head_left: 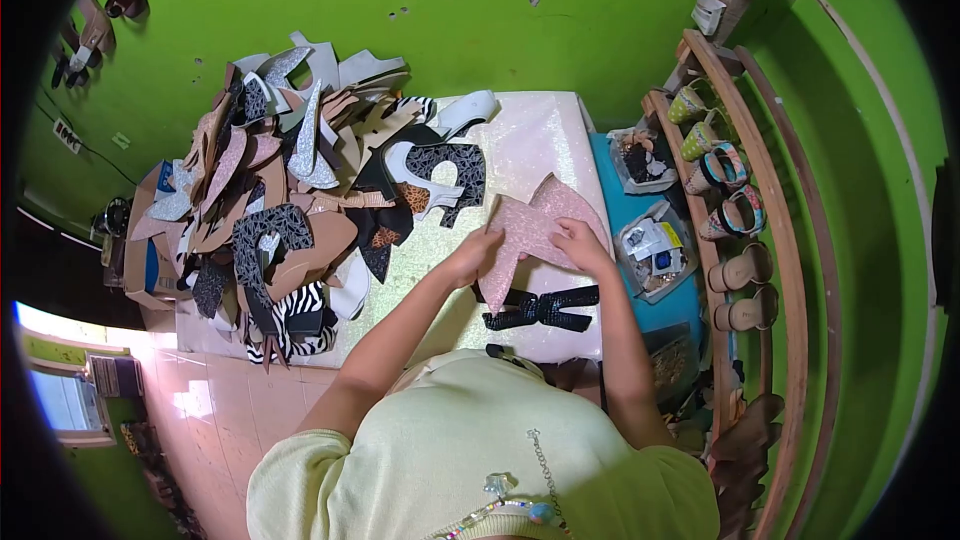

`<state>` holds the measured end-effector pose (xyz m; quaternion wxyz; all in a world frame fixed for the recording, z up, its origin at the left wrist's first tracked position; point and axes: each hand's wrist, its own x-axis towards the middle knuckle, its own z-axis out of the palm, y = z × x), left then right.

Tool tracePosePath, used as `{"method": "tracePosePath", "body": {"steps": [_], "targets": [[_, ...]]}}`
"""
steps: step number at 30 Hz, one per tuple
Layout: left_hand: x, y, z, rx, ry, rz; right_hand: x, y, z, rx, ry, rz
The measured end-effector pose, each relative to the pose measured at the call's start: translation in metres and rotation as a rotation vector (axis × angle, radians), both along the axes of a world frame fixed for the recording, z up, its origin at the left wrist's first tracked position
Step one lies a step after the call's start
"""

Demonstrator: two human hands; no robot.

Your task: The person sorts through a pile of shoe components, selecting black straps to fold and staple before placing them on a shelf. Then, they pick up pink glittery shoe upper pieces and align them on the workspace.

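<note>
I am looking down at a pink glittery piece (pixel 522 230) that both hands are holding up above the table (pixel 540 125), toward its right edge and a little nearer the front edge than the back. The left hand (pixel 470 258) is pinching its left margin, thumb lying on top. The right hand (pixel 583 245) is gripping the other side between thumb and fingers, close to the table's right edge. A narrow tail is pointing at the front edge, and the long axis of that arm is running roughly front to back; from there the piece is broadening and slanting off to the right. Behind it a pink peak is pointing toward the back edge; I am probably seeing a second layer, though the overlap is leaving me unsure whether it is a separate piece.

Just below, a black crossed strap (pixel 541 310) is lying near the front right corner, its long axis running side to side along the front edge. A big heap of cut pieces (pixel 300 190) is covering the left half, with a white piece (pixel 410 175) sitting at its right fringe. Beyond the right edge, a clear container (pixel 655 292) is resting on a blue surface (pixel 605 170), and a wooden rack (pixel 797 290) is holding beige sandals (pixel 742 270).
</note>
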<state>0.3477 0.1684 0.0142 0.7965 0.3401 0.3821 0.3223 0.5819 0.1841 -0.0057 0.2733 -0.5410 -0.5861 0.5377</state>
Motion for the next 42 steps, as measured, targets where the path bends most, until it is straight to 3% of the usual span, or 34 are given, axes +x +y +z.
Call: {"method": "tracePosePath", "body": {"steps": [3, 5, 8, 10, 18, 20, 24, 29, 31, 34, 35, 37, 42], "targets": [[0.021, 0.005, 0.016, -0.004, 0.007, -0.074, 0.013, 0.000, -0.014, 0.310, -0.266, -0.216], [0.025, 0.010, 0.013, 0.187, 0.383, -0.212, 0.019, 0.000, -0.003, 0.334, -0.182, -0.318], [0.027, 0.020, -0.017, 0.164, 0.406, -0.237, 0.029, 0.005, 0.007, 0.325, -0.113, -0.459], [0.032, 0.026, -0.026, 0.204, 0.462, -0.237, 0.034, 0.010, 0.006, 0.379, -0.253, -0.519], [0.039, 0.022, -0.045, 0.417, 0.688, -0.184, 0.031, 0.025, -0.016, 0.433, -0.642, -0.553], [0.036, 0.020, -0.057, 0.471, 0.528, -0.133, 0.028, 0.023, -0.022, 0.391, -0.677, -0.573], [0.025, 0.010, -0.051, 0.479, 0.453, -0.086, 0.029, 0.023, -0.028, 0.414, -0.735, -0.581], [0.008, -0.015, -0.037, 0.477, 0.630, -0.192, 0.029, 0.026, -0.027, 0.445, -0.734, -0.604], [0.003, -0.025, -0.037, 0.527, 0.722, -0.315, 0.018, 0.020, -0.014, 0.618, -0.867, -0.682], [-0.002, -0.036, -0.050, 0.989, 1.016, -0.436, 0.008, 0.009, 0.005, 0.714, -0.728, -0.648], [-0.003, -0.039, -0.053, 0.992, 1.015, -0.435, 0.007, 0.002, 0.009, 0.716, -0.729, -0.650], [-0.003, -0.053, -0.036, 0.996, 1.188, -0.424, 0.007, -0.015, 0.011, 0.334, -0.446, -0.383], [-0.007, -0.056, -0.046, 1.027, 1.233, -0.427, 0.015, -0.075, -0.006, 0.471, -0.457, -0.461]]}}
